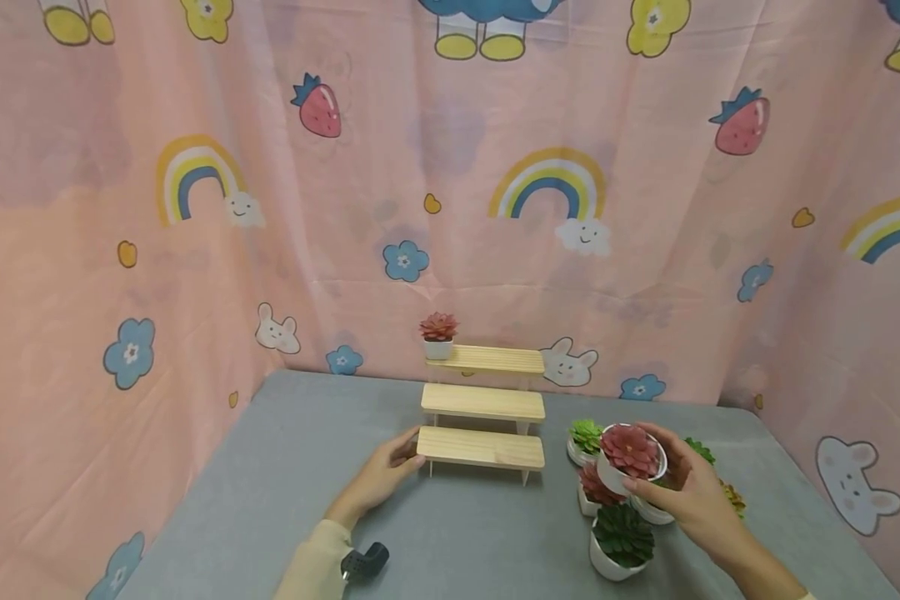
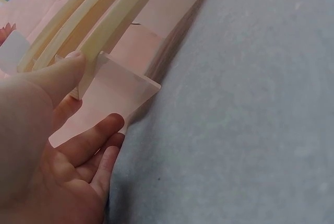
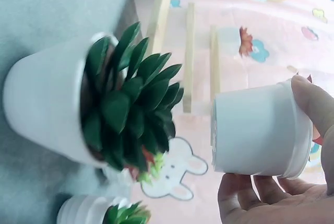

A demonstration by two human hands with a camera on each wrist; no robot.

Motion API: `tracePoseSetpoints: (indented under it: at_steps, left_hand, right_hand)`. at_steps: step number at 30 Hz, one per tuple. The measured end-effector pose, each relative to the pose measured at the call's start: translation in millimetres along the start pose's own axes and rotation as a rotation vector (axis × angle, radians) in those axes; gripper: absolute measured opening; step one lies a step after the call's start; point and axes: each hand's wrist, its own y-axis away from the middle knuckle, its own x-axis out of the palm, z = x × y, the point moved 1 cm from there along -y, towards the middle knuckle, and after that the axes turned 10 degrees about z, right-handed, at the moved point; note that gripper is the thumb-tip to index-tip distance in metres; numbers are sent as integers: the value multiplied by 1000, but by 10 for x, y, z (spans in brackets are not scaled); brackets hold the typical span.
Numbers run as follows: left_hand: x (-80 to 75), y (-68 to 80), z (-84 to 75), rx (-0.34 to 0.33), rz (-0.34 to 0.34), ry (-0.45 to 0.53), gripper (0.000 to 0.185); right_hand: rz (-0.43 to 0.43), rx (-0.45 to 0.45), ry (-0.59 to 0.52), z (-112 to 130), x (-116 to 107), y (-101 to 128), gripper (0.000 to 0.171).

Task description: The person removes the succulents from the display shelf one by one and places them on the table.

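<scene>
My left hand [image 1: 378, 477] grips the left end of the lowest plank on a three-step wooden display stand [image 1: 483, 447]. In the left wrist view its thumb lies on the plank's edge, beside the stand's clear side panel [image 2: 117, 85]. Thumb and fingers of my right hand [image 1: 686, 492] hold a red potted succulent [image 1: 630, 451], raised over the other pots on the right; its white pot [image 3: 255, 130] shows side-on in the right wrist view. Another red succulent [image 1: 438, 335] in a white pot stands at the left end of the top step.
Below the right hand stand a dark green succulent [image 1: 622, 537], a darker red one [image 1: 598, 485] and a bright green one [image 1: 587, 435], with several more partly hidden by the hand. A patterned pink cloth [image 1: 390, 208] hangs behind the grey table [image 1: 307, 433].
</scene>
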Motion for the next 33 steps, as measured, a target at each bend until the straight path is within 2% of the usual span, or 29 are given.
tracePoseSetpoints:
  at_steps: [6,15,22,28,33]
  left_hand:
    - [6,-3,-1,3,2,-16,63]
    - [7,-1,3,15,6,-36,64]
    - [8,-1,6,4,1,-33,63]
    - [14,0,6,2,0,-38,63]
    - [12,-4,8,5,-2,-37,62]
  right_hand:
    - [-14,91,31,-120,-90,130,80]
    - [-44,94,62,-335,-221,333,74]
    - [-17,190,97,-476,-295,436,77]
    - [-47,175,84,-729,-294,541,76]
    - [-33,282,109,-905,-271,568,86]
